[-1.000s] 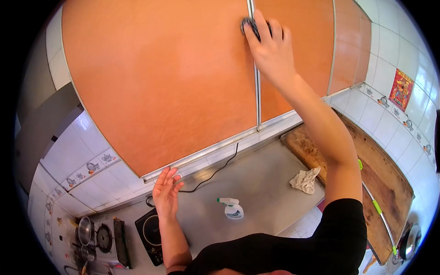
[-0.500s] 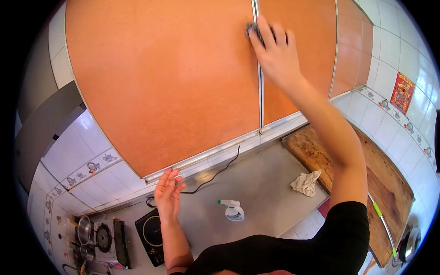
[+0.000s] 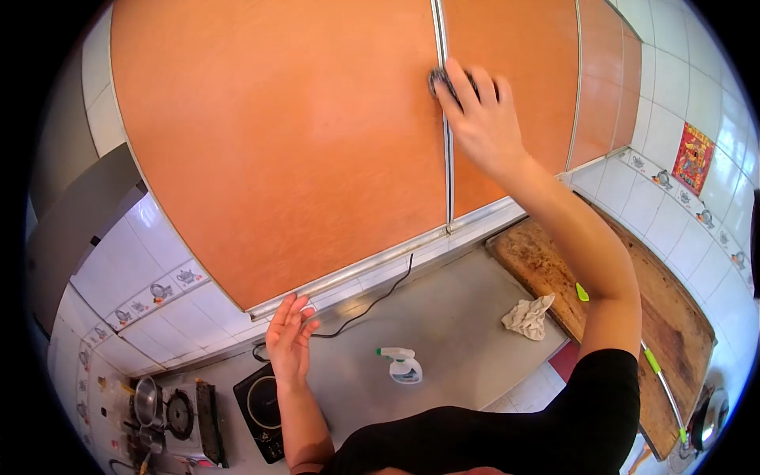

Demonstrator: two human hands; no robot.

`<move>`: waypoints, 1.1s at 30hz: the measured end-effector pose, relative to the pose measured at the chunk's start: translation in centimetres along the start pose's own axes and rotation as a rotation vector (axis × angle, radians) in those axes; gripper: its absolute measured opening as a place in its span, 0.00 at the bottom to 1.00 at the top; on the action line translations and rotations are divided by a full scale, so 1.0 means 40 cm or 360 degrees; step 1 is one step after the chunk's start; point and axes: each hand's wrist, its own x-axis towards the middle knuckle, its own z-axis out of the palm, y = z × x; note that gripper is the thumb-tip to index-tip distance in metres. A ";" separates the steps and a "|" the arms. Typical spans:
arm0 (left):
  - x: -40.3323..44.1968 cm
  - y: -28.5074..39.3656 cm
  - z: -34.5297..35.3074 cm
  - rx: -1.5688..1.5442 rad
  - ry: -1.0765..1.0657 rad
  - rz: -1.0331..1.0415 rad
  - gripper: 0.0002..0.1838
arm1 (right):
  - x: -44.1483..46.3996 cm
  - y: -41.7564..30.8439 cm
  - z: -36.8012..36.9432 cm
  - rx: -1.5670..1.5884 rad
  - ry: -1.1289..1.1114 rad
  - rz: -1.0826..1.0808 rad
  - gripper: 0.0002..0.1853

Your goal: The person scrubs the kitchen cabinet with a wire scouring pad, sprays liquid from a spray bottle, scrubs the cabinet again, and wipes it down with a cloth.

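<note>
My right hand [image 3: 484,119] is closed over a dark steel wool scrubber [image 3: 437,81]. It presses the scrubber against the metal strip [image 3: 450,170] between two orange cabinet doors [image 3: 293,150]. Part of the scrubber is hidden under the fingers. Lower down, my left hand [image 3: 291,336] is raised with its fingers apart and nothing in it. Its fingertips are close to the cabinet's bottom rail [image 3: 348,273]; whether they touch it I cannot tell.
On the grey counter [image 3: 451,317] stand a white spray bottle [image 3: 404,367] and a crumpled cloth [image 3: 528,317]. An induction cooker [image 3: 260,404] and a gas stove [image 3: 186,416] are at the left. A worn wooden board [image 3: 673,356] lies at the right, and a black cord [image 3: 368,307] crosses the counter.
My right hand has moved down along the metal strip with the scrubber. The left hand has stayed nearly where it was.
</note>
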 end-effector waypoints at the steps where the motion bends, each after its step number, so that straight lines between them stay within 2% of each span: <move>1: -0.005 0.003 0.000 0.0013 0.0019 -0.0010 0.25 | -0.020 -0.008 -0.005 0.0030 -0.0001 -0.0037 0.18; 4: -0.001 0.005 0.007 0.0046 0.0035 -0.0016 0.25 | 0.055 0.028 0.012 0.0018 0.0055 0.0040 0.18; 7: 0.002 0.000 0.004 0.0040 0.0027 -0.0009 0.26 | 0.184 0.082 0.009 -0.0200 0.0025 0.0134 0.20; 10: 0.002 -0.001 0.003 0.0004 0.0036 -0.0009 0.25 | 0.148 0.074 0.050 -0.0052 0.0075 0.0145 0.20; 13: -0.002 0.006 0.006 -0.0018 0.0065 -0.0041 0.24 | 0.027 0.006 0.019 0.0105 0.0007 -0.0036 0.23; 16: 0.006 0.006 0.010 -0.0005 0.0061 -0.0023 0.23 | 0.098 0.067 0.056 -0.0024 0.0193 -0.0060 0.18; 21: 0.002 0.004 0.012 -0.0046 0.0033 -0.0020 0.23 | 0.262 0.133 0.047 -0.0096 0.0290 0.0161 0.16; 24: 0.003 0.002 0.006 0.0016 0.0032 -0.0014 0.24 | 0.145 0.078 0.058 0.0052 0.0110 0.0085 0.20; 27: 0.002 0.003 0.007 0.0038 0.0065 -0.0031 0.24 | 0.071 0.045 0.027 0.0148 0.0064 -0.0029 0.19; 33: 0.002 0.003 0.009 0.0009 0.0069 -0.0026 0.22 | 0.220 0.125 0.066 0.0109 0.0021 0.0191 0.24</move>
